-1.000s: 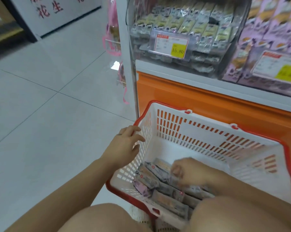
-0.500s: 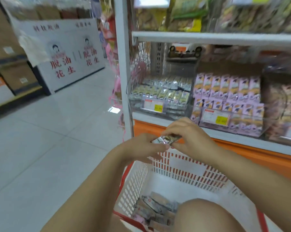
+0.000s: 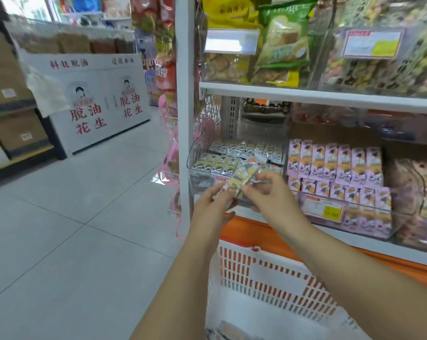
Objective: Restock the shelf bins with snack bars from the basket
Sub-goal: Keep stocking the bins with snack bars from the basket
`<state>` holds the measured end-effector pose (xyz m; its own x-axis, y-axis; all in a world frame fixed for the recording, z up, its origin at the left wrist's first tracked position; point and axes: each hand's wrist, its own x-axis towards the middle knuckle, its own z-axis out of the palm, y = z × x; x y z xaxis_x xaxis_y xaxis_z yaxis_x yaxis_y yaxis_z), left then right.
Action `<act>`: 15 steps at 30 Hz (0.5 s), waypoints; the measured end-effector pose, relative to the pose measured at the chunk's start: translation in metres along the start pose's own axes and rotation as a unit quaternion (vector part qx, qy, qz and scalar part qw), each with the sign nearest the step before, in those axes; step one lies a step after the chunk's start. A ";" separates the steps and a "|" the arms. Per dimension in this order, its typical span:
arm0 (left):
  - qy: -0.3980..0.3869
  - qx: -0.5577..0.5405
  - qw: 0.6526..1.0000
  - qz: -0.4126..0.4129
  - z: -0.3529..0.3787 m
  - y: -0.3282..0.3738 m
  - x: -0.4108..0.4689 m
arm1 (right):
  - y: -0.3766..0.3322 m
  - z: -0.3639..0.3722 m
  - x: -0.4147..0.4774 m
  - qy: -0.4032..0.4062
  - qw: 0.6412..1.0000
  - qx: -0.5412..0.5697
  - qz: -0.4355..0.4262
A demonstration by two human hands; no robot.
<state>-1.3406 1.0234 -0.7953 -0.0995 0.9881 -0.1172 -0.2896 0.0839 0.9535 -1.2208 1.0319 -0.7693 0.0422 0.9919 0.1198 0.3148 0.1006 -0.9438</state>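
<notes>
Mid-placing, at centre frame, snack bars [image 3: 242, 179] are pinched in the grip of left hand [image 3: 211, 204] and right hand [image 3: 269, 196] before the shelf bin [image 3: 195, 177]; a lift over its clear front wall is judged needed next.

The left hand [image 3: 213, 207] and right hand [image 3: 269, 196] are together pinching a small stack of snack bars [image 3: 240, 176] just in front of the clear shelf bin [image 3: 192, 155], which is holding rows of similar bars. The white-and-red basket [image 3: 264, 276] is sitting below them.
</notes>
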 end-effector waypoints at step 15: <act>0.187 0.331 0.907 0.180 -0.043 -0.007 0.120 | -0.007 0.069 0.187 0.017 0.997 0.039 0.062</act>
<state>-1.3913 1.1356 -0.8284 -0.4252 0.8647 0.2674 0.4484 -0.0554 0.8921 -1.2803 1.2224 -0.7614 0.1095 0.9939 0.0102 0.2297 -0.0153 -0.9731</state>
